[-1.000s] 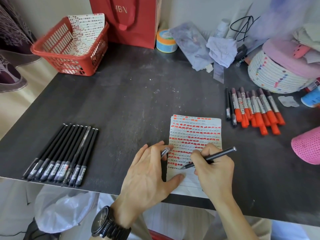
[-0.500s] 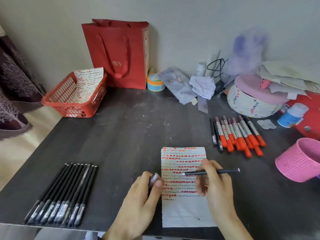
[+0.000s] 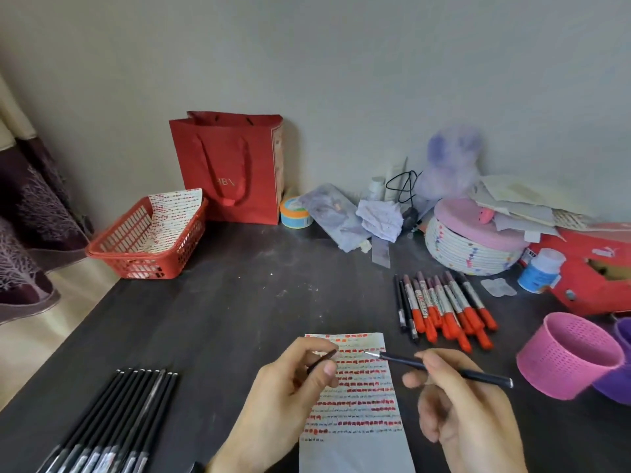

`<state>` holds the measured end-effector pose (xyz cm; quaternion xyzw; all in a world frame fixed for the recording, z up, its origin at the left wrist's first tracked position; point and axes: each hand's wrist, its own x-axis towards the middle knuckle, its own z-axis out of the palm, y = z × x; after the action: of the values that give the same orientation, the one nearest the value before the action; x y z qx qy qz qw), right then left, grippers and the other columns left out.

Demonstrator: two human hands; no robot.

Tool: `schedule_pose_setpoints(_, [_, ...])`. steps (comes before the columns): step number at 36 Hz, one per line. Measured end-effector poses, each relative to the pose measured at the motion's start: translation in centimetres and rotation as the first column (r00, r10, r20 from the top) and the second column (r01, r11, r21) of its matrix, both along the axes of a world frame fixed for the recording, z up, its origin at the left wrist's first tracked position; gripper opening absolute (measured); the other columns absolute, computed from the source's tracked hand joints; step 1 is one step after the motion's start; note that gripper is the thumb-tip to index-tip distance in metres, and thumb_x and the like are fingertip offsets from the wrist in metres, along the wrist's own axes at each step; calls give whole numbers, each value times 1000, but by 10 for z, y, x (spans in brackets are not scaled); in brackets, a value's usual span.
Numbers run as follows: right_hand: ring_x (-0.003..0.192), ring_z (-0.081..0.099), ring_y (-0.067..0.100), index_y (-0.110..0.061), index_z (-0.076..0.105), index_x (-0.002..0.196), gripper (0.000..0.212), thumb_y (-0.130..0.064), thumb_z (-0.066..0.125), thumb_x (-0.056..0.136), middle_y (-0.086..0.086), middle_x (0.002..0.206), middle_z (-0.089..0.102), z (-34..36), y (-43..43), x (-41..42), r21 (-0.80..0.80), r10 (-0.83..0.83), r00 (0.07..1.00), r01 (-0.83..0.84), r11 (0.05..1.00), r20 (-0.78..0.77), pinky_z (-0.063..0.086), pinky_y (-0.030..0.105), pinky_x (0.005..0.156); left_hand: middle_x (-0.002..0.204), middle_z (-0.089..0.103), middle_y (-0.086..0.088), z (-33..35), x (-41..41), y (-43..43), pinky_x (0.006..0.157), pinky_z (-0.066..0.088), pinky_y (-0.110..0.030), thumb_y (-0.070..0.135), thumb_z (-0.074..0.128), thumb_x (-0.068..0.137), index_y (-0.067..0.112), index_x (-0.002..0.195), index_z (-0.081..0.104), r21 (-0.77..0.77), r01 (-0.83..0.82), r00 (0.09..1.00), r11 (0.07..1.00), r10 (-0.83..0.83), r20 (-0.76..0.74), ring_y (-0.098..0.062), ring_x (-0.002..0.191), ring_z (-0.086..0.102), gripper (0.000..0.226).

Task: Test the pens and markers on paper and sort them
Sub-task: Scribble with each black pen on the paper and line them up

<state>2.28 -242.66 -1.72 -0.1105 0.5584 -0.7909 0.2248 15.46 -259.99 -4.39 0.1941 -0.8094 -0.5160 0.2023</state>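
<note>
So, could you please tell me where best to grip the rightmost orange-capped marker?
Pinch the rightmost marker at its orange cap, from above and the right: it lies flat, other markers crowd its left, and its right side is free.

**Row of black pens** (image 3: pixel 112 425), 7 o'clock: lower ends cut by the bottom edge.
**Paper** (image 3: pixel 362 397), 6 o'clock: near end cut likewise, left margin hidden under the left hand (image 3: pixel 283 404).
**Dark cap** (image 3: pixel 322 358): mostly covered by that hand's fingers.
**Pen** (image 3: pixel 478 374): mid-barrel hidden by the right hand (image 3: pixel 471 421).
**Purple container** (image 3: pixel 618 380), 4 o'clock: cut by the right edge, partly behind the pink basket (image 3: pixel 566 356).
**Orange markers** (image 3: pixel 444 308): print too small to read.
</note>
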Motion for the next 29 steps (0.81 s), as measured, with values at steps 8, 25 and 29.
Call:
schedule_pose_setpoints(8, [33,45,17,-15,76,81,32,-40,74,62,23,72,70,6,8,1,16,18,998,-17,1000,-52,33,21,35,101,71,13,8,-6,13,77,57,-38,46,60,93,48,109,64,-14,-7,997,1000,6,-77,-19,86,67,16])
schedule_pose_setpoints(25, [38,50,21,-16,76,84,27,-37,74,67,22,73,70,15,7,16,75,148,977,-138,988,-153,38,25,37,111,69,23,26,4,16,73,52,-17,44,63,94,49,112,64,-153,8,994,988,-25,-110,-13,96,67,18])
schedule_pose_setpoints(29, [40,50,20,-16,78,85,26,-35,75,68,20,72,70,17,8,18,90,153,974,-140,986,-168,39,25,38,111,68,26,27,4,17,73,50,-15,51,62,94,49,114,65,-205,-3,990,979,-27,-140,-11,99,67,21])
